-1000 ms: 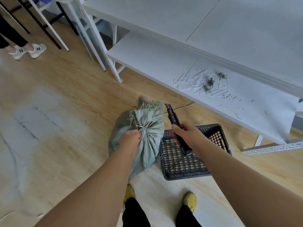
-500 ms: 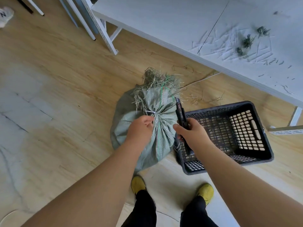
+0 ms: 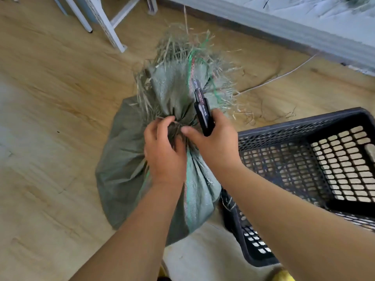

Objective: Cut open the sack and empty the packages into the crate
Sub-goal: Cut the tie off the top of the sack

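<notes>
the task looks barely begun: one green woven sack stands on the wooden floor, its gathered neck not yet cut, no packages in sight. the left hand has its grip curled round the tied neck. the right hand has its grip closed on one black utility knife, held upright just beside the knot. one black plastic crate waits on the floor, touching the sack's right side, nothing visible inside. cutting and emptying remain.

Wooden floor carrying a green woven sack at centre, a black crate touching it at three o'clock.
</notes>
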{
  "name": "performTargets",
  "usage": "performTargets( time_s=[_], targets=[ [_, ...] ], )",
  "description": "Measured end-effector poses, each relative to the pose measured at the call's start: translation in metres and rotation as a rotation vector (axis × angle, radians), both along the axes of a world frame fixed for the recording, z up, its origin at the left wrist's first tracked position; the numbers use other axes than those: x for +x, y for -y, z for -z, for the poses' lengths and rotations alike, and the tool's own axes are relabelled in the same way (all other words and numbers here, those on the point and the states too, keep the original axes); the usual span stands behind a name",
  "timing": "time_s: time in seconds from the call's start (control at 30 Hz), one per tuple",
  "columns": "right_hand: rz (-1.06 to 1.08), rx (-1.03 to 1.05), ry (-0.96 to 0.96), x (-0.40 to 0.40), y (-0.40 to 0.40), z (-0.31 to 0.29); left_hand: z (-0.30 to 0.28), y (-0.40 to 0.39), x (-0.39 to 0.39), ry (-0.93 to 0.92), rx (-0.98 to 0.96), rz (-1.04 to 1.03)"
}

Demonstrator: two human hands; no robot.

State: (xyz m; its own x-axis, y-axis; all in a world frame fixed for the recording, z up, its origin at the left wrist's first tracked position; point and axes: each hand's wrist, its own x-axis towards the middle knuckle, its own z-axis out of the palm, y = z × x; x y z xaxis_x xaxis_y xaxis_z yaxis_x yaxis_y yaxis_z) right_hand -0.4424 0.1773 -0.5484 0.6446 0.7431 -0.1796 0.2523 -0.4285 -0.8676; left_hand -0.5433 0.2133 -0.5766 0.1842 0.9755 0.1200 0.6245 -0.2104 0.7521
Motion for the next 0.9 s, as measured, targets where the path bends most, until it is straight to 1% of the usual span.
performTargets(
  time_s=[0.1,0.23,0.33,0.37,0.43,0.5,0.57,0.63,0.73,0.83,0.9],
  targets=[
    [0.016,0.102,0.071,-0.001,-0.025,0.024,0.014,-0.009,0.004,0.023,0.030,0.042],
    [0.015,0.131,0.177,0.006,-0.044,0.042,0.032,-0.027,0.000,0.000,0.076,0.110],
    [0.005,0.132,0.208,0.013,-0.050,0.038,0.031,-0.031,0.000,-0.037,0.106,0.066],
    [0.003,0.126,0.199,0.014,-0.052,0.034,0.026,-0.029,-0.001,-0.028,0.145,0.016],
    [-0.004,0.120,0.146,0.016,-0.057,0.024,0.016,-0.028,-0.007,0.059,0.263,-0.077],
    [-0.053,0.121,0.039,0.017,-0.064,0.013,0.011,-0.033,-0.013,0.119,0.376,-0.059],
    [-0.126,0.112,-0.060,0.015,-0.073,0.006,0.015,-0.042,-0.021,0.108,0.437,0.007],
    [-0.177,0.106,-0.114,0.012,-0.083,0.002,0.015,-0.050,-0.028,0.120,0.402,0.037],
    [-0.197,0.115,-0.169,0.007,-0.093,0.003,0.007,-0.057,-0.035,0.132,0.237,0.122],
    [-0.231,0.074,-0.162,0.005,-0.095,0.002,-0.002,-0.067,-0.042,0.043,0.043,0.285],
    [-0.252,0.058,-0.137,0.004,-0.095,0.001,-0.003,-0.071,-0.048,-0.028,-0.063,0.346]
  ],
)
